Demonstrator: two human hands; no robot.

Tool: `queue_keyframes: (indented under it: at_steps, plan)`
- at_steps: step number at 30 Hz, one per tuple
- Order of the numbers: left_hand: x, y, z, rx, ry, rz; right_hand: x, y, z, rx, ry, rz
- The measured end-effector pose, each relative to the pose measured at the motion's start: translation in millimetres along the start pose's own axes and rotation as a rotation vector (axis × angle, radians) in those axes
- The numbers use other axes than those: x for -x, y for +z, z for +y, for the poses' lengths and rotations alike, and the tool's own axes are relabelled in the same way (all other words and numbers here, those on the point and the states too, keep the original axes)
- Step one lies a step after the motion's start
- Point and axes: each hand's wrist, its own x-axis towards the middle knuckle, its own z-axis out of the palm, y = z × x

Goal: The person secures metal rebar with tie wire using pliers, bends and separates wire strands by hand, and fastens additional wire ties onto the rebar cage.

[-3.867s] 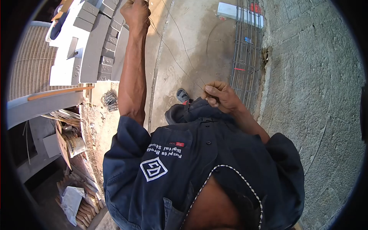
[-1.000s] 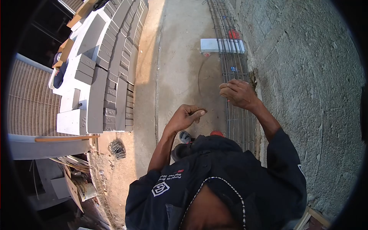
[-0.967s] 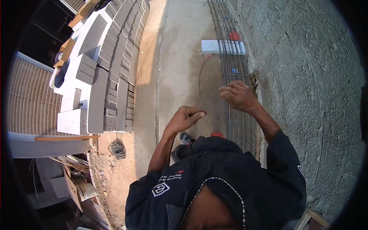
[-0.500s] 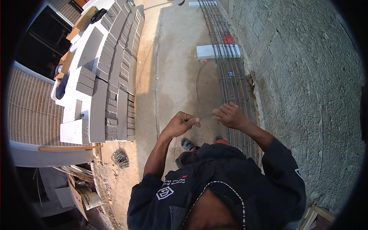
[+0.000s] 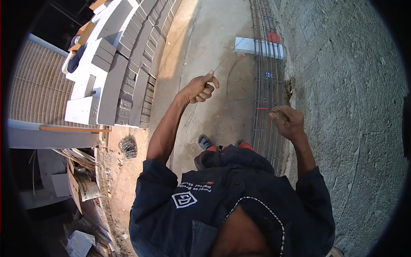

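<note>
My left hand (image 5: 199,89) is raised over the concrete path, fingers curled in and the thumb pointing up. Thin wires (image 5: 188,120) trail below this hand, and a fine strand shows above it, so it grips them. To the right, my right hand (image 5: 287,121) is closed in a pinch beside the rebar cage (image 5: 267,92). A short thin red piece (image 5: 262,108) shows just left of its fingertips, in front of the bars; whether the fingers hold it I cannot make out. The two hands are well apart.
Stacked grey blocks (image 5: 124,81) line the left side. A rough concrete wall (image 5: 342,98) runs along the right. The cage rests across a white block (image 5: 246,45), with a red object (image 5: 274,37) there. A wire bundle (image 5: 127,146) lies on the ground at left.
My hands have moved from close together to wide apart. The left went up and left, the right out to the right. Wires now show at my left hand, and the view has shifted.
</note>
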Motion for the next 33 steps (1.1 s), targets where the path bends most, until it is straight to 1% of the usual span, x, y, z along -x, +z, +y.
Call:
queue_keyframes:
  at_steps: [1,3,4,5,7,8,11,12,14,15,16,18,19,20,23,26,27,28,29,30,31,32,33]
  plan:
    - [-2,9,0,-0.093,-0.044,-0.058,-15,-3,0,0.034,-0.121,0.129]
    - [-9,30,-1,-0.286,-0.135,-0.181,-50,-14,-6,0.118,-0.225,0.134]
    - [-8,40,-3,-0.339,-0.140,-0.263,-65,-19,-8,0.170,-0.243,0.082]
    - [-5,49,-4,-0.273,-0.122,-0.321,-77,-20,-7,0.220,-0.263,0.031]
    - [5,62,-1,-0.139,-0.078,-0.428,-86,-15,21,0.153,-0.265,-0.121]
    - [11,64,2,-0.034,-0.042,-0.412,-86,-13,32,0.122,-0.275,-0.200]
    - [17,56,1,0.193,0.185,-0.262,-63,0,38,-0.283,0.135,-0.328]
    - [17,53,-1,0.288,0.272,-0.283,-56,9,32,-0.394,0.227,-0.326]
    - [10,56,-8,0.471,0.415,-0.194,-42,32,12,-0.605,0.423,-0.304]
    - [5,58,-11,0.555,0.484,-0.157,-33,46,3,-0.669,0.448,-0.290]
    - [-2,57,-19,0.599,0.527,-0.171,-25,60,-5,-0.730,0.474,-0.270]
    - [-9,79,-27,0.703,0.587,0.122,-12,83,-15,-0.894,0.547,-0.250]
    - [-9,91,-30,0.749,0.613,0.267,-5,94,-16,-0.870,0.522,-0.233]
    - [-6,100,-31,0.816,0.567,0.304,4,104,-16,-0.846,0.501,-0.217]
    - [-15,94,-55,0.894,0.593,0.221,22,119,-8,-0.924,0.546,-0.242]
    - [-19,89,-70,1.014,0.621,0.262,34,117,-10,-0.953,0.689,-0.322]
    - [-20,88,-66,1.042,0.641,0.278,39,119,-7,-0.905,0.682,-0.267]
    - [-19,90,-59,1.076,0.594,0.425,46,123,-3,-0.858,0.667,-0.214]
    - [-20,90,-62,1.069,0.626,0.431,46,125,-3,-0.818,0.630,-0.178]
    - [-23,87,-67,1.064,0.685,0.455,41,124,-4,-0.630,0.365,-0.087]
    - [-22,88,-69,1.084,0.643,0.502,36,123,-5,-0.460,0.090,0.007]
    - [-21,94,-71,1.117,0.596,0.555,33,122,-5,-0.416,0.021,0.004]
    - [-18,101,-74,1.134,0.637,0.553,32,121,-7,-0.373,-0.037,0.000]
